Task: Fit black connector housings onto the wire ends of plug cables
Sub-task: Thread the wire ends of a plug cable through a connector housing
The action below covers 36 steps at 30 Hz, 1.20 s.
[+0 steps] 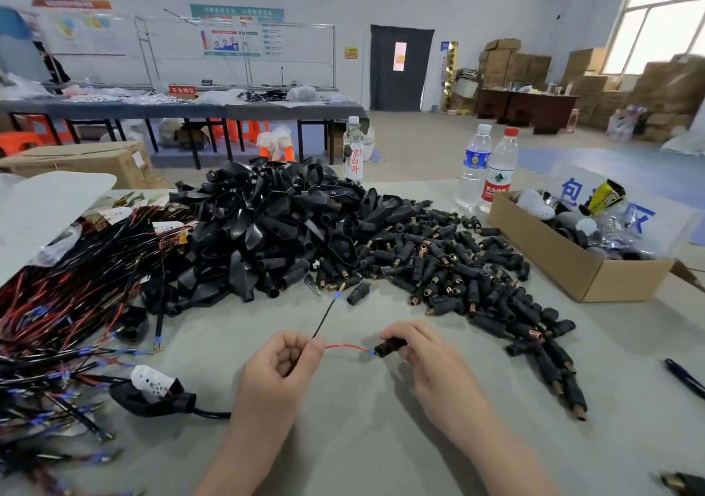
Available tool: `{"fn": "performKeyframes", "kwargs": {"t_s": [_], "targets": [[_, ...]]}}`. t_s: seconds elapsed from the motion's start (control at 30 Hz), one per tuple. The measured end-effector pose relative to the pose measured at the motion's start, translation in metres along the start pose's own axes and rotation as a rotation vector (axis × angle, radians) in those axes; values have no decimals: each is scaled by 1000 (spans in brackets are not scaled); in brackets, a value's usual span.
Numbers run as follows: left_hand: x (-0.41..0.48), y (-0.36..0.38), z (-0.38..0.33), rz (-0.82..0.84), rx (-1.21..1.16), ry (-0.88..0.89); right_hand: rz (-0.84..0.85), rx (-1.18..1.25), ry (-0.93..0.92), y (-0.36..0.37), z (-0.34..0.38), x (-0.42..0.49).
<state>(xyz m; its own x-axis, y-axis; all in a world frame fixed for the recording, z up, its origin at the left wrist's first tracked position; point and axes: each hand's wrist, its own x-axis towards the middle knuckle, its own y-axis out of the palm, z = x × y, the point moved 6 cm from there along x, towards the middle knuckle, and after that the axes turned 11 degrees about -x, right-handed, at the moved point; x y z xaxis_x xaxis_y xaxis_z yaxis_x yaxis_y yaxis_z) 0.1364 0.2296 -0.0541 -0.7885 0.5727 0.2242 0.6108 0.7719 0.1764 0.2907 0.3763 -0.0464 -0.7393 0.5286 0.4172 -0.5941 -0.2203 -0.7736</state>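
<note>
My left hand point(282, 358) pinches a plug cable where its red wire point(347, 347) and black wire point(324, 316) split. The red wire arcs right into a black connector housing point(387, 347) gripped by my right hand point(416, 346). The black wire sticks up and away, ending in a blue sleeve and brass terminal point(340, 289). Behind lies a heap of small black connector housings point(457, 266) with brass inserts. To its left is a mound of larger black plug covers point(267, 228). A bundle of red and black plug cables point(68, 304) lies at the left.
A cardboard box point(564, 262) with odds and ends stands at the right. Three bottles point(490, 167) stand behind the heaps. A black plug cover with a white tag point(152, 392) lies near my left forearm. A black pen point(684, 377) lies at the far right.
</note>
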Motion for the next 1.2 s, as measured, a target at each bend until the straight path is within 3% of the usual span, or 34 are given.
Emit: {"fn": "performKeyframes", "kwargs": {"t_s": [0.67, 0.9, 1.2], "targets": [[-5, -6, -7, -64, 9, 40, 61, -85, -21, 4, 6, -2], [-7, -3, -2, 30, 17, -8, 23, -8, 15, -6, 5, -2], [-12, 8, 2, 184, 225, 77, 95, -21, -5, 1, 8, -7]]}}
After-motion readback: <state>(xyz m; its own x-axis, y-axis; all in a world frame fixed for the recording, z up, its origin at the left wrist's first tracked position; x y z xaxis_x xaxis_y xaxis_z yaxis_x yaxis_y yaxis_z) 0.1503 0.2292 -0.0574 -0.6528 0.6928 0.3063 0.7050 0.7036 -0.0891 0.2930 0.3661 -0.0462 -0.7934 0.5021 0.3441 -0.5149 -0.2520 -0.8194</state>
